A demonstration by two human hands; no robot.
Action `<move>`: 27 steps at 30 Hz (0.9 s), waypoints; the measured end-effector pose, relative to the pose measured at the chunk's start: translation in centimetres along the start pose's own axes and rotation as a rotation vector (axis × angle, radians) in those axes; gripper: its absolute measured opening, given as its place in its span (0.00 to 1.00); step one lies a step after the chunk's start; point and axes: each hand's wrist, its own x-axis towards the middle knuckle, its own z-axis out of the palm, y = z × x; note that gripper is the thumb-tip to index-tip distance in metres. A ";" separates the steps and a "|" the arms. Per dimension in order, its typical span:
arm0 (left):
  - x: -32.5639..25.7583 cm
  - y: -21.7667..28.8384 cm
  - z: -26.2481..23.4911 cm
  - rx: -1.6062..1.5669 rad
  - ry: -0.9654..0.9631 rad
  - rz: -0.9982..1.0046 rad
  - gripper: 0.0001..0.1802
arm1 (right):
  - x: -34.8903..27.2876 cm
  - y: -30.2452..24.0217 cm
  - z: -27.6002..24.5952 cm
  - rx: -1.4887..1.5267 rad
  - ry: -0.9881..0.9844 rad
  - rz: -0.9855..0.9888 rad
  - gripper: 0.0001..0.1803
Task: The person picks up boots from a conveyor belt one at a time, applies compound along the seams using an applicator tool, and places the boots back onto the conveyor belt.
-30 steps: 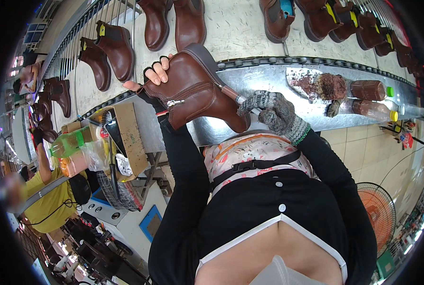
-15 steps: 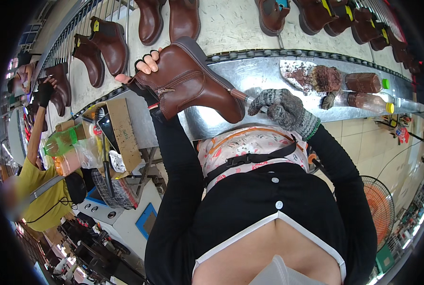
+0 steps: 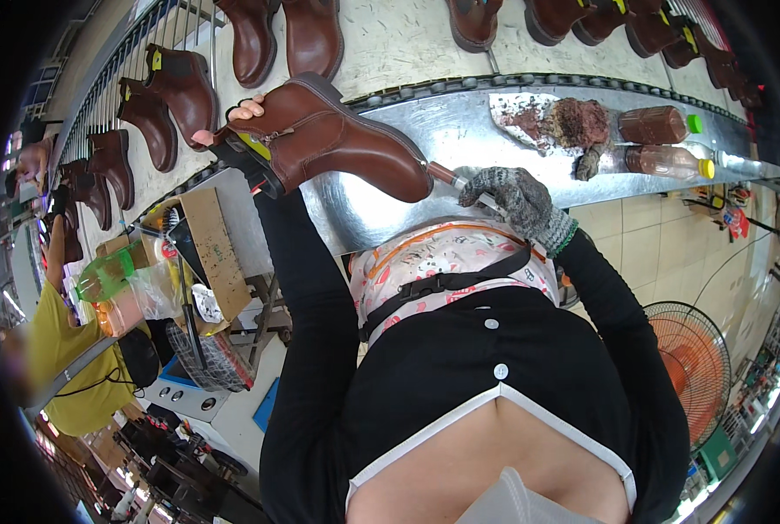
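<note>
My left hand [image 3: 247,109] grips a brown leather ankle boot [image 3: 342,140] by its shaft, with only some fingertips showing behind it. The boot lies tilted on its side in the air over the metal bench, its zip facing me and its toe to the right. In a grey knitted glove, my right hand [image 3: 519,203] is closed around a small brush [image 3: 445,175] with a brown tip. That tip meets the sole edge by the boot's toe.
Brown boots [image 3: 313,44] stand on a conveyor [image 3: 390,52] beyond the metal bench [image 3: 355,205]. On the bench's right are a stained sponge [image 3: 579,124] and two bottles [image 3: 656,127] of brown liquid. A cardboard box [image 3: 215,249] sits left; a person in yellow [image 3: 75,367] works farther off.
The boot has turned slightly in my left hand, its yellow lining now showing. My right hand keeps the brush at the toe. The view has shifted, and the other person's arm is lower.
</note>
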 end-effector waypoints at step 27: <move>-5.2 -0.8 3.2 1.507 0.602 0.147 0.38 | -1.3 2.2 0.2 0.775 0.439 0.208 0.44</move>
